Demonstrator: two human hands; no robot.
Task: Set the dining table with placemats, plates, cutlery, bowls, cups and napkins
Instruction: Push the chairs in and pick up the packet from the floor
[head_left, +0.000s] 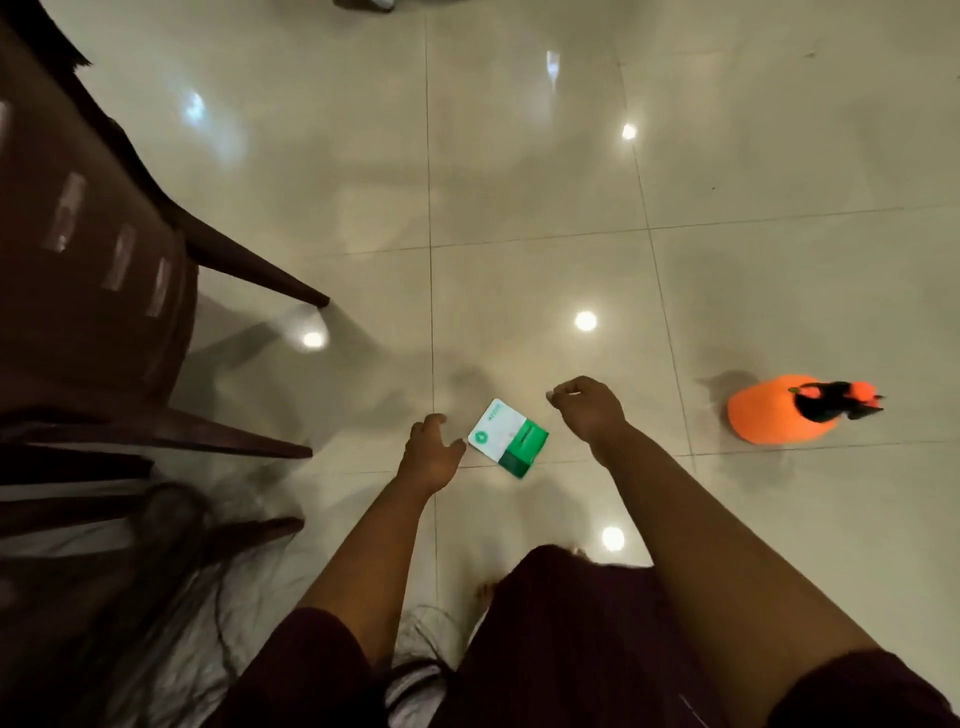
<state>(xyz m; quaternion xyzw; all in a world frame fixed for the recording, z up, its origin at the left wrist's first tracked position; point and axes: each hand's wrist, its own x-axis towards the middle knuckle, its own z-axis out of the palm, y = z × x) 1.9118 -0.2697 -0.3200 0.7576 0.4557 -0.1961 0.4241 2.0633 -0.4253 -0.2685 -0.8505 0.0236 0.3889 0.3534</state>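
Both hands reach down toward a green-and-white box (508, 437) lying on the tiled floor (519, 182) just below the middle of the frame. It looks like a pack of napkins or tissues, though the print is too blurred to confirm. So the step in hand seems to be fetching the napkins, with the box apparently to be picked up off the floor; no dining surface, placemat, plate, cutlery, bowl or cup shows here.

The left hand (431, 449) is at the box's left edge, fingers loosely spread and holding nothing; its thumb tip looks to be at or just short of the box corner, and I cannot tell if it touches. The right hand (587, 408), to the upper right of the box and apart from it, has its fingers curled downward; it seems to grip nothing, though what is under the fingertips is hidden.

The next move would call for closing one or both hands around the box's sides and lifting it. The box lies flat and looks light, so a one-handed pinch across its short sides should do.

Count: one box, two hands, one orange object (779, 410) with a black part on top at the right, and dark brown chairs (104, 291) at the left, apparently stacked, number unclear.
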